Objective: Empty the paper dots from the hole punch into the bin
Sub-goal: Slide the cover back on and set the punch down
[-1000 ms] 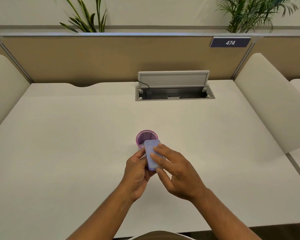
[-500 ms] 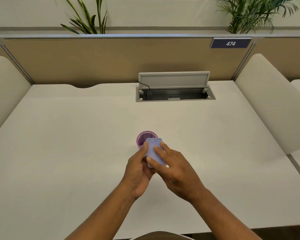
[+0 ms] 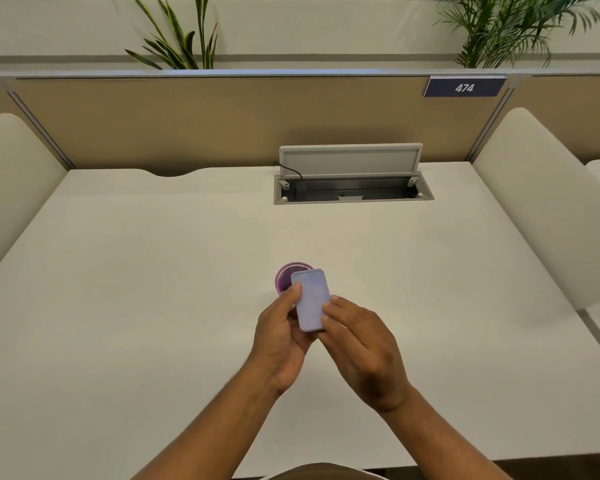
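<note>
A pale lilac hole punch (image 3: 310,299) is held base-up in the middle of the white desk. My left hand (image 3: 280,336) grips its left side and underside, thumb on the left edge. My right hand (image 3: 359,344) touches its right edge with the fingertips. Just beyond the punch stands a small purple mesh bin (image 3: 284,277), its near right part hidden behind the punch. The punch's far end reaches over the bin's rim. No paper dots are visible.
The white desk (image 3: 153,289) has an open grey cable box (image 3: 352,188) with a raised lid at the back. Tan partition panels and white side dividers (image 3: 541,202) enclose the desk. Plants stand behind the partition.
My right fingers have slid off the punch's flat base to its right edge, uncovering the base. The punch has tilted a little and stays over the bin.
</note>
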